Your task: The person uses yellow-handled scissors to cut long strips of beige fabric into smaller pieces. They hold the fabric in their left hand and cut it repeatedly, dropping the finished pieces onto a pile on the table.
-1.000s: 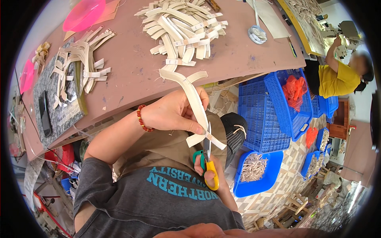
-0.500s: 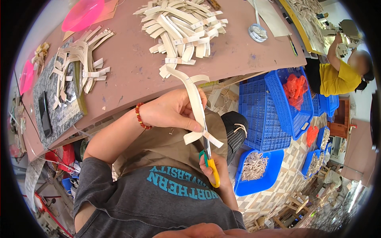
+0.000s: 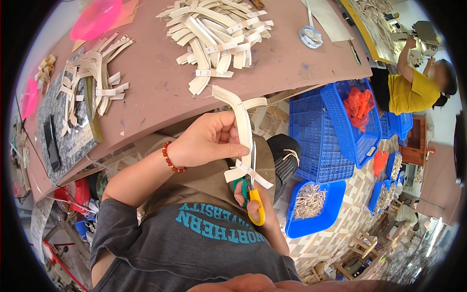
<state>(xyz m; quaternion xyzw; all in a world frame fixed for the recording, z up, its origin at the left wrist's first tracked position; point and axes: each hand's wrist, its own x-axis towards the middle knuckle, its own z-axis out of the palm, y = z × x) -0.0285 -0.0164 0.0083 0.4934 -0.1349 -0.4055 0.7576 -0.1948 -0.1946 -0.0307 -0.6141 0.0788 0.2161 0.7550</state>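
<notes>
My left hand (image 3: 216,138) pinches a cream fabric strip (image 3: 242,121) between thumb and fingers, above my lap. The strip forks at its far end, and a short pale tab (image 3: 255,175) crosses its near end. Below it, my right hand (image 3: 265,207) has its fingers in the handles of a pair of scissors (image 3: 257,207), one yellow and one green. The handles stand apart, and the blades point away from me beside the strip's near end. The strip partly hides the blades. A large pile of similar strips (image 3: 214,34) lies on the table ahead.
The brownish table (image 3: 151,73) carries a smaller strip bundle (image 3: 99,73), a phone (image 3: 51,141), a pink bowl (image 3: 97,19) and a tape roll (image 3: 310,37). To the right stand blue crates (image 3: 321,141) and a blue tub (image 3: 335,204) holding small pieces. A person in yellow (image 3: 413,92) works beyond.
The scissors' handles have spread apart. My left hand has turned the strip a little, so its forked end shows more broadly. The whole view has shifted slightly.
</notes>
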